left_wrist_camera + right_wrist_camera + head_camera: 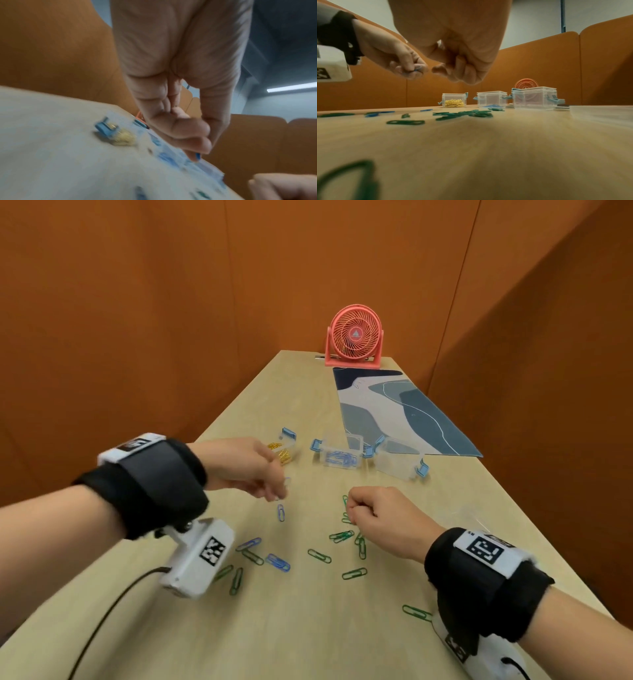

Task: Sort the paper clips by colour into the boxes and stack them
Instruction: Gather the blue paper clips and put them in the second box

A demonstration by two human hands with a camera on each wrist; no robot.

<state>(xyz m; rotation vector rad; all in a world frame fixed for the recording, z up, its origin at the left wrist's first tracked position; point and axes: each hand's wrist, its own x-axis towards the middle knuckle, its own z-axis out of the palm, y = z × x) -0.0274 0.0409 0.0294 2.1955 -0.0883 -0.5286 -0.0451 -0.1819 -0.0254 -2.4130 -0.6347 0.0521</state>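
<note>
Pinching a blue paper clip [198,157] between thumb and curled fingers, the left hand [245,465] hung above the surface [308,628], just short of the three clear boxes. The clip showed only as a small blue sliver at the fingertips in both wrist views; the left wrist view was blurred.

The box of blue clips [339,457] stood in the middle of the row, lid off, a few blue clips already in it. To its left sat the box of yellow clips [286,450], well filled; to its right the third box [397,460] appeared empty, resting partly on the patterned mat [404,412].

The right hand [380,517] was curled into a loose fist over a cluster of green paper clips [342,535]. Whether it held any could not be told.

Assessment: the step in hand was carrying the blue clip to the middle box. To do it well, the left hand should travel clear over the yellow box's raised latch, come directly above the middle opening, and release low so the clip does not bounce out. Loose blue clips [278,562] lay mixed among green ones nearer the person; colours should be checked before each pick. The green lot belongs, by elimination, in the right box.

A coral desk fan [354,337] stood at the far end.
</note>
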